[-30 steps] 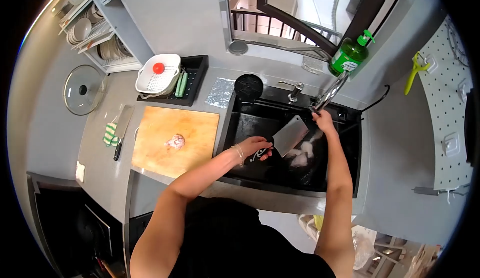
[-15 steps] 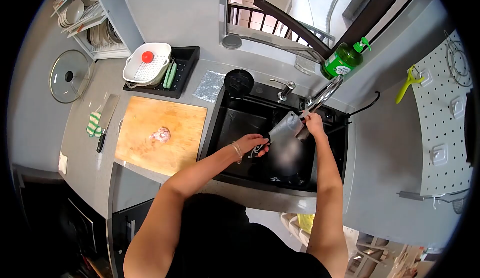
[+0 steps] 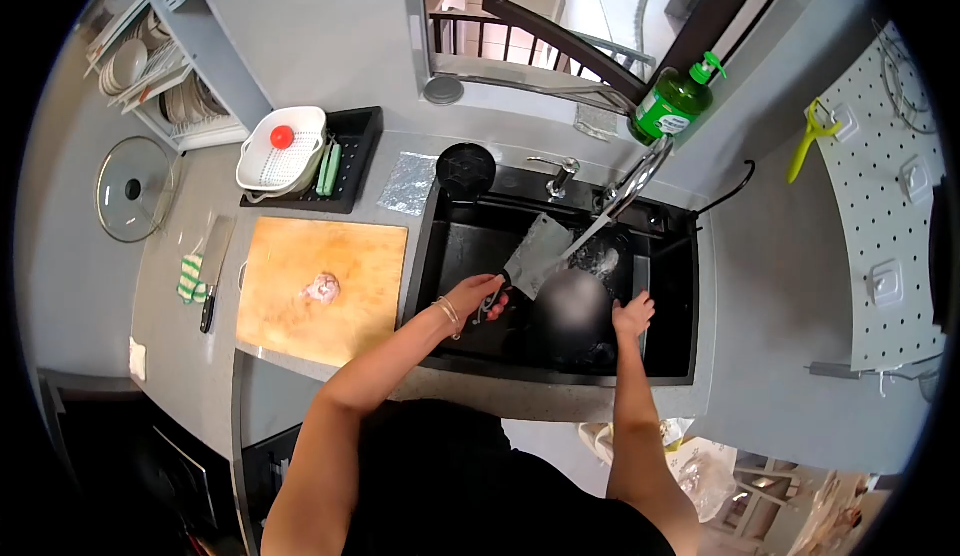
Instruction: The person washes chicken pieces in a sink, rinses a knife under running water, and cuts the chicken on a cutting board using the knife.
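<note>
While water runs at the tap: the stream from the chrome faucet [image 3: 645,174] slants down and appears to land on the blade of the cleaver [image 3: 540,251], above the black sink [image 3: 465,246].
Blade under the stream: judged to be a rinse; best done with the flat tipped so runoff drops into the bowl, the wrist firm, each face turned to the water, and the free fingers clear of the edge.
Cleaver against the fingers: handle inside the left grip; blade projecting beyond the knuckles, toward the faucet; no finger seen on the metal.
Left hand [image 3: 488,294]: fingers curled round the dark handle, gripping it.
Right hand [image 3: 633,314]: fingers loosely extended, slightly apart, nothing visible in them; near the sink divider [image 3: 641,274], well apart from the blade; whether it touches the divider, I cannot tell.
Sink floor: a pale blurred patch [image 3: 574,301] between the hands; contents not identifiable.
Cutting board [image 3: 270,246]: left of the sink, bearing a piece of raw meat [image 3: 322,289].
Second knife [image 3: 213,266]: lying beside a striped cloth [image 3: 191,278], left of the board.
</note>
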`<state>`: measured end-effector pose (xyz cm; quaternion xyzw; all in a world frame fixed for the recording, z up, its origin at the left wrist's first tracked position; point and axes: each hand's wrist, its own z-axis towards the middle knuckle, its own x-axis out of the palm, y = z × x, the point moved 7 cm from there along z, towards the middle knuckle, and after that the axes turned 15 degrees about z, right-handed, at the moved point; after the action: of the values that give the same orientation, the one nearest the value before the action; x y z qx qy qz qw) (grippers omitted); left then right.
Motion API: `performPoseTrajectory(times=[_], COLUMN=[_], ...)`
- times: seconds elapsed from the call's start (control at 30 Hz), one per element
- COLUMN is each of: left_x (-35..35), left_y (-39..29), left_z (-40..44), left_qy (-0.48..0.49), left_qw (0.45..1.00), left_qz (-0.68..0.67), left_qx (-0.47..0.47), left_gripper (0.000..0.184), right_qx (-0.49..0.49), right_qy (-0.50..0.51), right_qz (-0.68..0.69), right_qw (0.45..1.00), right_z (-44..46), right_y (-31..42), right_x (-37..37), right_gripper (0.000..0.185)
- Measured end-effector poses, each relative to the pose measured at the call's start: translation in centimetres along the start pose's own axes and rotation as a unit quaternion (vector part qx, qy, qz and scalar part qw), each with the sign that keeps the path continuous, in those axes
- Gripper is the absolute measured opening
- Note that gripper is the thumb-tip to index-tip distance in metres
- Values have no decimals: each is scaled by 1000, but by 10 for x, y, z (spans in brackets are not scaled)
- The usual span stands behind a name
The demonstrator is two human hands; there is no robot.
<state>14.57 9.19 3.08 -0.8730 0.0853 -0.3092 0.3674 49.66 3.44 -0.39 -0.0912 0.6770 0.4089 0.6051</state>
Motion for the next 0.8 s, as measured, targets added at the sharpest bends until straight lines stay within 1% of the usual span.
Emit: performPoseTrajectory(times=[0.07, 0.13, 0.2, 0.3, 0.43, 0.53, 0.6, 0.77, 0.8], left_x=[2, 4, 8, 10, 12, 14, 15, 17, 18], left_y=[2, 6, 7, 4, 5, 7, 9, 11, 11], left_z=[1, 4, 5, -3, -2, 0, 1, 8, 9], left_qy=[0, -2, -5, -7, -4, -6, -11, -2, -5], left_qw=[1000, 1000, 1000, 1000, 999, 1000, 1000, 1000, 999], left_qz=[1, 6, -3, 19, 32, 28, 24, 28, 32], left_qx=[1, -2, -8, -10, -1, -3, -7, -5, -4], left_gripper=[18, 18, 18, 18, 20, 21, 21, 22, 23], right_qx=[64, 29, 10, 20, 57, 61, 87, 94, 90], right_qy=[179, 165, 157, 141, 133, 128, 124, 137, 125], right_qz=[30, 23, 20, 29, 28, 34, 26, 2, 7], right_qw=[981, 986, 987, 989, 989, 989, 988, 986, 988], right_z=[5, 16, 21, 24, 37, 47, 56, 69, 71], right_y=[-34, -57, -59, -64, -81, -94, -107, -120, -122], right_x=[24, 39, 37, 28, 18, 13, 12, 8, 5], right_gripper=[51, 46, 43, 40, 38, 39, 42, 42, 42])
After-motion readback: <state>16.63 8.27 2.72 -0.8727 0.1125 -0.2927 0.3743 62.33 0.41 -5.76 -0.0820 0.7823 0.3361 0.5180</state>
